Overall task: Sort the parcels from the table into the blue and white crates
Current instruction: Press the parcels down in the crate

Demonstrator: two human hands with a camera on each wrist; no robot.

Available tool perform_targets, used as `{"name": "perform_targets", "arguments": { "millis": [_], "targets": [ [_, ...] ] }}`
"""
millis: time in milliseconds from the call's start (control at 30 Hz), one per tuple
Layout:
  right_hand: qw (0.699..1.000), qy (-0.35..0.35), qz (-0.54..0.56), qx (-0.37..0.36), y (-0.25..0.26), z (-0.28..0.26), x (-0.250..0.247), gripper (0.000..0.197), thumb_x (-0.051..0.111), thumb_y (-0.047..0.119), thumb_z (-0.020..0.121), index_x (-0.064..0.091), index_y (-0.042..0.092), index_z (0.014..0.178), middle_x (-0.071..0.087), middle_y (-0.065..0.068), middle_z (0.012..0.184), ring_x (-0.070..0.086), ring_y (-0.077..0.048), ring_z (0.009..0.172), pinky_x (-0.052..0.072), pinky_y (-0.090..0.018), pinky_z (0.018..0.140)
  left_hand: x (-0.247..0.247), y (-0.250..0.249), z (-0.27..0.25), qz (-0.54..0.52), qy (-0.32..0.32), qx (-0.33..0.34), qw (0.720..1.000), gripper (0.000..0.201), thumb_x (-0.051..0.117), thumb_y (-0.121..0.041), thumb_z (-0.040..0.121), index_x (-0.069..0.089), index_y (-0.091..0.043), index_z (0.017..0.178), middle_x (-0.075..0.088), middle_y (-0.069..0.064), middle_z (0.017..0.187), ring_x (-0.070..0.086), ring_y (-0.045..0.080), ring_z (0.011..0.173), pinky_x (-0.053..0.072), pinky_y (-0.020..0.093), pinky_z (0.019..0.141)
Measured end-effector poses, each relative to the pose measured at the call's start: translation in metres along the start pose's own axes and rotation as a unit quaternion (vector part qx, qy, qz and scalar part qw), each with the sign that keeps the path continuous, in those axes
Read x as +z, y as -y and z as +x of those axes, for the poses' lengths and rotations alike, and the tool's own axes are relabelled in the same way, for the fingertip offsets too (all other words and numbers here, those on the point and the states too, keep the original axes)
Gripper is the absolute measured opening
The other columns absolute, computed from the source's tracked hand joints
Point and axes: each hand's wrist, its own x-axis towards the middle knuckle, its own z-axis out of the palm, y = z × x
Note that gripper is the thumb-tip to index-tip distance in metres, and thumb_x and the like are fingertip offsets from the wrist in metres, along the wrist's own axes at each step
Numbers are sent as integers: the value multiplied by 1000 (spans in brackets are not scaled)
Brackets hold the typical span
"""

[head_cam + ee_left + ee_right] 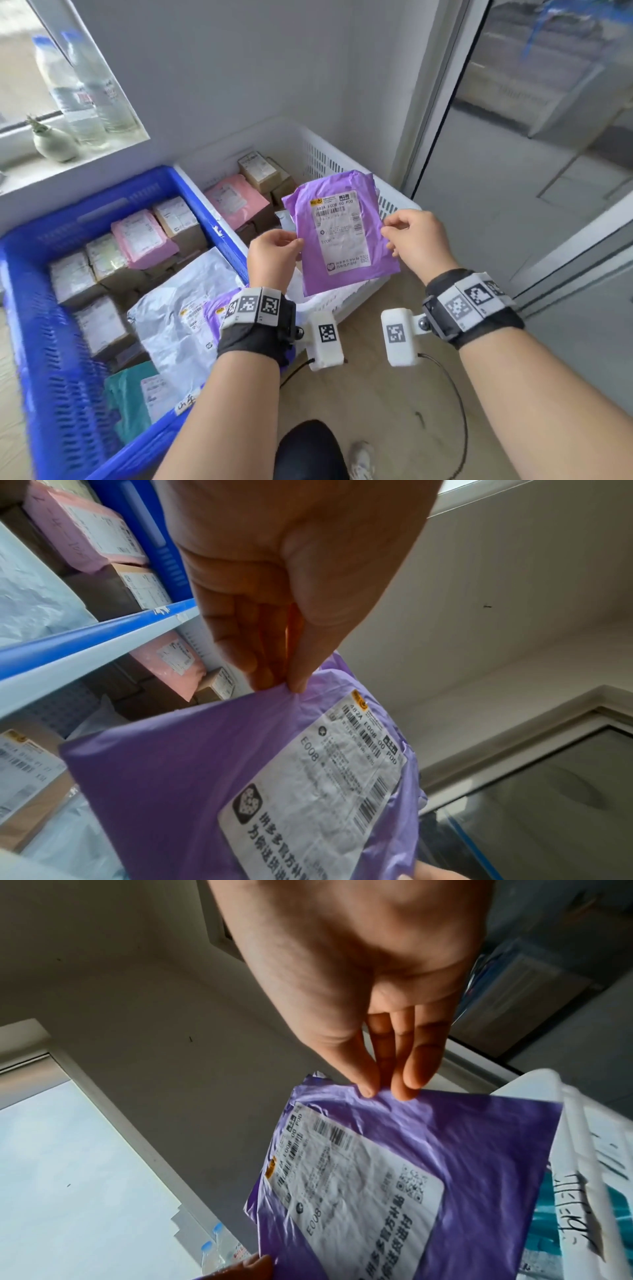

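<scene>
While it hangs in the air above the near part of the white slotted plastic crate (346, 161), the thin purple plastic mailer bag (342, 240) faces the head camera with its white printed shipping label (342, 229) upright. Its left edge is pinched between thumb and fingertips of the left hand (272, 255), and its right edge is pinched the same way by the right hand (416, 240); both wrist views show the film puckering at the fingertips (296, 680). Inside the white crate, behind the bag, lie a pink mailer (236, 198) and several brown cardboard boxes (257, 168) with labels. Touching the white crate's left side stands the blue slotted plastic crate (44, 329), which holds more labelled cardboard boxes, a pink mailer, a crumpled white mailer (178, 308) and a teal one (126, 401). Beyond the blue crate, on a white window sill (68, 168), stand two clear water bottles (85, 85) and a small pale green vase (54, 144).
</scene>
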Motion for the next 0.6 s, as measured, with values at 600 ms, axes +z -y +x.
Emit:
{"name": "perform_targets", "arguments": {
  "millis": [600],
  "targets": [
    [970, 231, -70, 2, -24, 201, 119, 17, 66, 10, 87, 71, 11, 104, 72, -8, 89, 70, -29, 85, 56, -48, 86, 47, 23, 150, 44, -44, -184, 981, 14, 63, -2, 88, 75, -8, 86, 68, 2, 70, 63, 9, 57, 56, 19, 61]
  ]
}}
